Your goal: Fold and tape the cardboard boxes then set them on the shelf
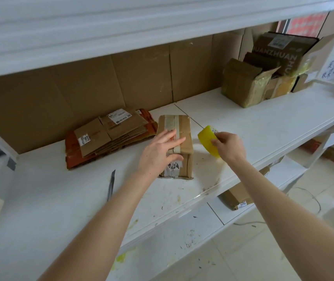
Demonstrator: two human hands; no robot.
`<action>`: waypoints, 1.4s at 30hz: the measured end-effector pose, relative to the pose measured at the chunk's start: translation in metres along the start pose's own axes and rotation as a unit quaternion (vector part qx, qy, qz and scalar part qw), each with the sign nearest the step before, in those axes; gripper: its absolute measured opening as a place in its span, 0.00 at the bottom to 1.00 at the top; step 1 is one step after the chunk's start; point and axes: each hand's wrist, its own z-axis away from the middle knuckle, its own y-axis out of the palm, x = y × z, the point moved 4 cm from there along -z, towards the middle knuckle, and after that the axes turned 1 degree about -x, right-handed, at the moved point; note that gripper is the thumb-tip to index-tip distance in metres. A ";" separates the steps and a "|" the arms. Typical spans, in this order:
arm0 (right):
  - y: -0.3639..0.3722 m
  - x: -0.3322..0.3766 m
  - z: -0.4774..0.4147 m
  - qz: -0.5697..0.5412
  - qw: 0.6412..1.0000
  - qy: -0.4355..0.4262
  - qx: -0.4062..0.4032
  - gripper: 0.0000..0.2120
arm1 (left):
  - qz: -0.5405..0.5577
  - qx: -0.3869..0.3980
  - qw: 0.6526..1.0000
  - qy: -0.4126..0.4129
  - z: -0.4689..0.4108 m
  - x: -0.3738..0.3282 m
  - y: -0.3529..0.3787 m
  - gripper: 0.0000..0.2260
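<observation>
head view: box (179, 123) lies flat, long axis toward back of shelf (263, 122).

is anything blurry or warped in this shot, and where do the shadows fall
Head view: the wide lens bows the edges of the shelf; the upper shelf board near the camera is out of focus and the far right edge smears; the box, left hand and right hand look fairly sharp; light is soft, with a faint shadow under the tape roll.

A single head-worn view looks forward and down, close over the shelf (263, 122).
</observation>
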 end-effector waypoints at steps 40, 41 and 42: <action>-0.067 0.103 0.073 -0.158 0.957 -0.188 0.155 0.09 | 0.321 -0.277 0.893 -0.149 0.000 -0.069 -0.058 0.08; -0.067 0.103 0.073 -0.131 0.961 -0.196 0.146 0.11 | 0.336 -0.267 0.889 -0.163 0.002 -0.065 -0.055 0.08; -0.066 0.103 0.072 -0.089 0.966 -0.202 0.131 0.14 | 0.350 -0.258 0.883 -0.175 0.005 -0.061 -0.051 0.08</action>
